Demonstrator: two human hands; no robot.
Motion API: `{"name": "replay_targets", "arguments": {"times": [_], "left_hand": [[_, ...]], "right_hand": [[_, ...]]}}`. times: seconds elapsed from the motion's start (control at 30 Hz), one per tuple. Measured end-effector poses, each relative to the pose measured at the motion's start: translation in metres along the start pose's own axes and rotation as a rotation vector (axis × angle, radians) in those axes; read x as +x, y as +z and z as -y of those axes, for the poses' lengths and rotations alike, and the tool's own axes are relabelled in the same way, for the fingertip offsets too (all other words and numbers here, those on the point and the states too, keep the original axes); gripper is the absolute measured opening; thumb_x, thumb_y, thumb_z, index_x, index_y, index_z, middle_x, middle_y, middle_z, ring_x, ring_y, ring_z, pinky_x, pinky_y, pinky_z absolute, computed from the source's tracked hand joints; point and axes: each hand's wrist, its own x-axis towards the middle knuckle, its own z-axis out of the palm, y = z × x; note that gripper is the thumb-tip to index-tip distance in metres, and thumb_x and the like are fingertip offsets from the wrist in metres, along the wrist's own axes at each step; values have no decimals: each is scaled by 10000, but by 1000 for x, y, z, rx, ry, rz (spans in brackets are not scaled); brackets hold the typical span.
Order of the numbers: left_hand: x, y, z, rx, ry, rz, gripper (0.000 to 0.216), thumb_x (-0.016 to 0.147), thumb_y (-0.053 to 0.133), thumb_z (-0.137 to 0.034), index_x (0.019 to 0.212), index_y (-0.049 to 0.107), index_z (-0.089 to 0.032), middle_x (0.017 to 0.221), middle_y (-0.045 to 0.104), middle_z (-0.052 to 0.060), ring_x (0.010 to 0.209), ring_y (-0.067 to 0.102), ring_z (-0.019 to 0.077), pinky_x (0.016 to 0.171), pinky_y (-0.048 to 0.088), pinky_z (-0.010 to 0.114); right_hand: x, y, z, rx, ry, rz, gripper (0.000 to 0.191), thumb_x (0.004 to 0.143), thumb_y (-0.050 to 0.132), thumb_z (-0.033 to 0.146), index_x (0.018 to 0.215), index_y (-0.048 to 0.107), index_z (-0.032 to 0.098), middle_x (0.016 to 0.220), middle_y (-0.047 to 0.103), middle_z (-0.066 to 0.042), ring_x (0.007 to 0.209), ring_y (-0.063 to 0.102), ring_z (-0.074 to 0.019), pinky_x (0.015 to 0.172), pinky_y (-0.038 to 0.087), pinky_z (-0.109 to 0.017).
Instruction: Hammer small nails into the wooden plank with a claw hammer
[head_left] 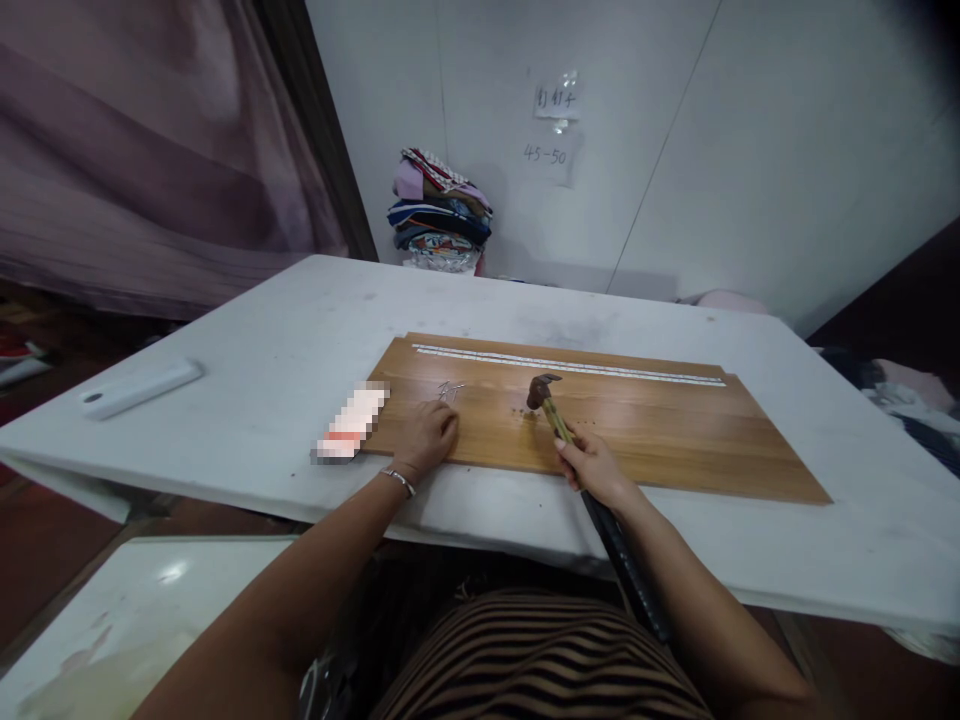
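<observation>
A brown wood-grain board (660, 435) lies flat across the table. My right hand (596, 468) is wrapped around the handle of a claw hammer (538, 392), whose head is over the middle of the board. Small dark marks or nail heads show near the hammer head, too small to tell apart. On the board's left part rests my left hand (429, 435), its fingers curled inward and their tips mostly hidden. Several loose nails (450, 391) lie just beyond its knuckles. Two pale marked strips (570, 366) run along the board's far edge.
The white table (255, 350) carries a blurred-out phone-like object (352, 422) beside the board and a white elongated object (142, 388) at left. A stack of folded cloth (441, 212) stands beyond the far edge. Handwritten papers (551, 155) hang on the wall.
</observation>
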Motion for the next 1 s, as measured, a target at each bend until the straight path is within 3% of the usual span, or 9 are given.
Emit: {"name": "replay_targets", "arguments": {"times": [0.5, 1.0], "left_hand": [[0, 0, -1, 15, -6, 2, 184, 925, 520, -208, 867, 694, -199, 946, 683, 80, 925, 609, 231, 867, 493, 380], [1, 0, 0, 31, 0, 10, 176, 918, 519, -202, 871, 688, -192, 941, 682, 83, 918, 606, 234, 857, 490, 377]], "right_hand": [[-1, 2, -3, 4, 5, 15, 658, 818, 611, 419, 1407, 519, 140, 519, 441, 105, 378, 376, -102, 355, 351, -220], [1, 0, 1, 20, -57, 16, 516, 842, 622, 402, 1309, 590, 185, 570, 432, 91, 399, 380, -88, 354, 356, -212]]}}
